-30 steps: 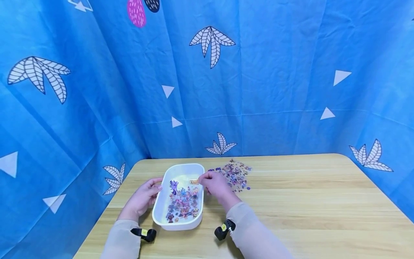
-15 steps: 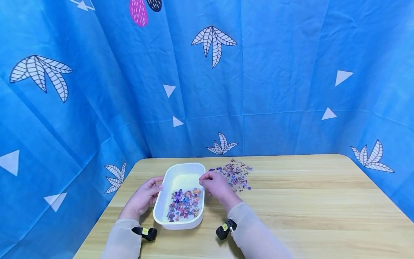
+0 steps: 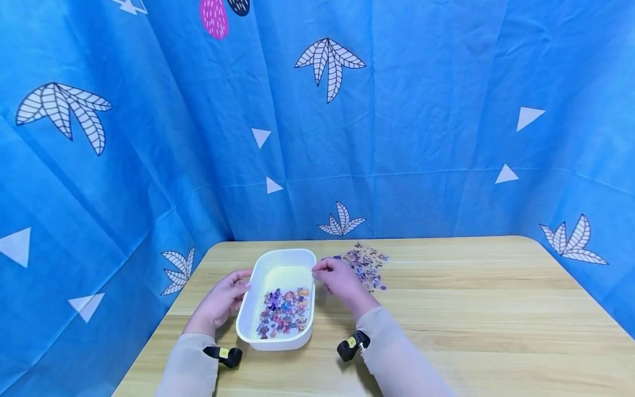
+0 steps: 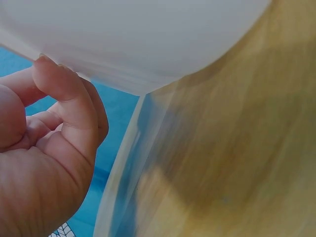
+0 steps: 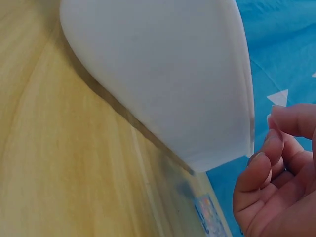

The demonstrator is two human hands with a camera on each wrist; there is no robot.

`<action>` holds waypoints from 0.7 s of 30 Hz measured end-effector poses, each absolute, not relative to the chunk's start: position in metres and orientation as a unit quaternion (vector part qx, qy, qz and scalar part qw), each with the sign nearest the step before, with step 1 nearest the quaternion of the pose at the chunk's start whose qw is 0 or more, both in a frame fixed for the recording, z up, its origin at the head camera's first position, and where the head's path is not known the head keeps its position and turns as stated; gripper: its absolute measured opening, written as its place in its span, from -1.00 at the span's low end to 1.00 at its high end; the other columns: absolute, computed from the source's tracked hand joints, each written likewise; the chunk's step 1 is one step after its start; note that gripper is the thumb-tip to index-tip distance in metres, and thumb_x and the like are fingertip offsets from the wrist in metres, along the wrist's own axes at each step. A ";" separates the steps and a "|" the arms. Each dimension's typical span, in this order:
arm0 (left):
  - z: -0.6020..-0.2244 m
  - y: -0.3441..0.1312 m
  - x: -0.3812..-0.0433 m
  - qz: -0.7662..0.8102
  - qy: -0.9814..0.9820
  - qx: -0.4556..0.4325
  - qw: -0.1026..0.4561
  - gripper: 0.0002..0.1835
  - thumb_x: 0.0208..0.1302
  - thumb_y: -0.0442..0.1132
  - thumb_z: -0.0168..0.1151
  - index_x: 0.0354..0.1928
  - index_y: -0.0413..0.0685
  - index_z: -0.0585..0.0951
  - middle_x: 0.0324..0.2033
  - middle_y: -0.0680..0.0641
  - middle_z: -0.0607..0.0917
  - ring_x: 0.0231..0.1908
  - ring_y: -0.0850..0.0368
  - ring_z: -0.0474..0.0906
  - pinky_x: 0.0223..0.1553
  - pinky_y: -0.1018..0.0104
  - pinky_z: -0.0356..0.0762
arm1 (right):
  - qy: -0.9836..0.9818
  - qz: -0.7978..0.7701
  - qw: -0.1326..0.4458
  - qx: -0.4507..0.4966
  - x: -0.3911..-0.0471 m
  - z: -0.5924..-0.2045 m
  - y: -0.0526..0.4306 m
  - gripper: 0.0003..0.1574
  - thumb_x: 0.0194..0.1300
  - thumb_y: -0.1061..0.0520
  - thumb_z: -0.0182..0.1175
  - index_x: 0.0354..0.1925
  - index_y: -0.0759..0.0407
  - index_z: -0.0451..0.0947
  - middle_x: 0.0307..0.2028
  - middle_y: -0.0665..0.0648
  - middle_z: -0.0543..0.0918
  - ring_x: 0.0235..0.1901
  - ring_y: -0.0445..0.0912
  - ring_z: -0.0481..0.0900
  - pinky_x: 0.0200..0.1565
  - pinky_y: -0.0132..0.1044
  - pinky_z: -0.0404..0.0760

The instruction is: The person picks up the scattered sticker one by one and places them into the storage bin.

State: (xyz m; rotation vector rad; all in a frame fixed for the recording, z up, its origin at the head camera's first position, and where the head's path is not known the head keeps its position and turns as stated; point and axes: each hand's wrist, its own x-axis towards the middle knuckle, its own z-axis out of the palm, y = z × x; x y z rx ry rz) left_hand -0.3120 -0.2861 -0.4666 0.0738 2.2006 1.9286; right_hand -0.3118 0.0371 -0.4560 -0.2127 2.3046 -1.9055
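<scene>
A deep white rectangular tub [image 3: 284, 255] stands in the head view, with many small printed cutout stickers [image 3: 283, 317] gathered in its near half. A purple one and an orange one [image 3: 303, 293] lie among them. My left hand [image 3: 221, 300] grips the tub's left side, fingertips on the wall just under the rim in the left wrist view. My right hand [image 3: 342, 282] is beside the tub's right rim. In the right wrist view its fingers [image 5: 253, 178] are loosely curled, apart from the tub, and I see no sticker between them.
A scattered heap of similar colourful stickers [image 3: 366, 264] lies behind my right hand, partly hidden by it. The wooden table [image 3: 476, 309] reaches to a blue patterned curtain [image 3: 421, 138] at the back and sides. Each wrist wears a black camera mount [image 3: 224, 355].
My right hand let go of the orange sticker into the tub and drew back slightly rightward. The stickers slid toward the tub's near end. My left hand kept its grip.
</scene>
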 end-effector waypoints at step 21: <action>-0.468 -0.287 -0.313 0.663 0.740 0.030 0.108 -0.49 0.53 -0.31 0.08 0.44 -0.27 0.29 -0.09 -0.17 0.59 -0.25 0.12 0.58 -0.31 0.37 0.60 | 0.768 -0.630 0.078 -0.078 -0.315 -0.461 0.061 -0.70 0.37 0.04 0.29 0.00 0.14 0.64 -0.33 0.12 0.57 -0.46 -0.07 0.46 -0.38 -0.21 0.51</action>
